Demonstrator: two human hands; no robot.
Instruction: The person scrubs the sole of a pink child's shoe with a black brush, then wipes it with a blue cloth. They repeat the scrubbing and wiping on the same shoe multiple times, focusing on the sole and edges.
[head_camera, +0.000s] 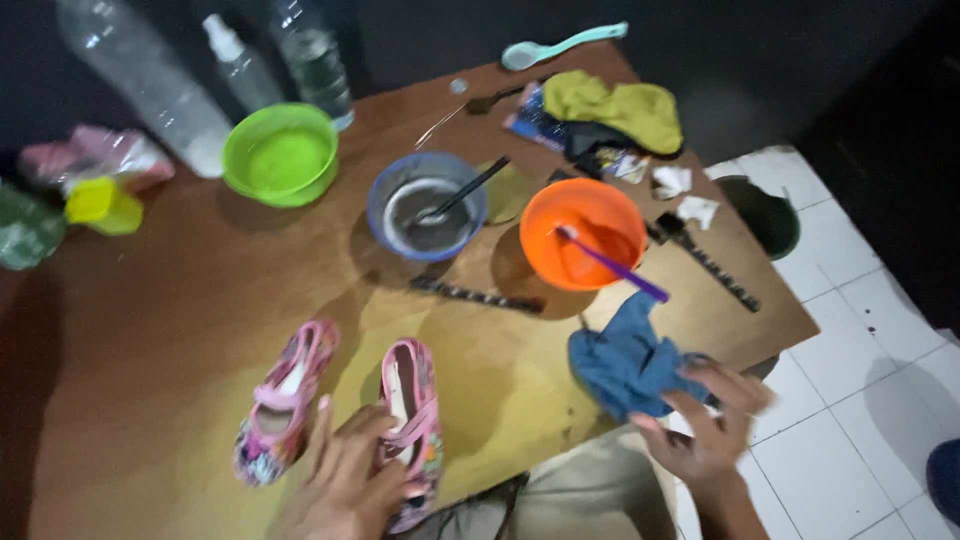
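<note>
Head view is showing the left hand (345, 480) resting with loosely spread fingers on the nearer pink shoe (412, 425), while the right hand (708, 425), fingers spread, is touching the blue cloth (628, 360) at the table's (150, 330) near right edge; both shoes are sitting dry-looking, bowls untouched.

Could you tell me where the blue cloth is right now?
The blue cloth lies near the table's right front edge, just below the orange bowl, with the right hand touching it.
</note>
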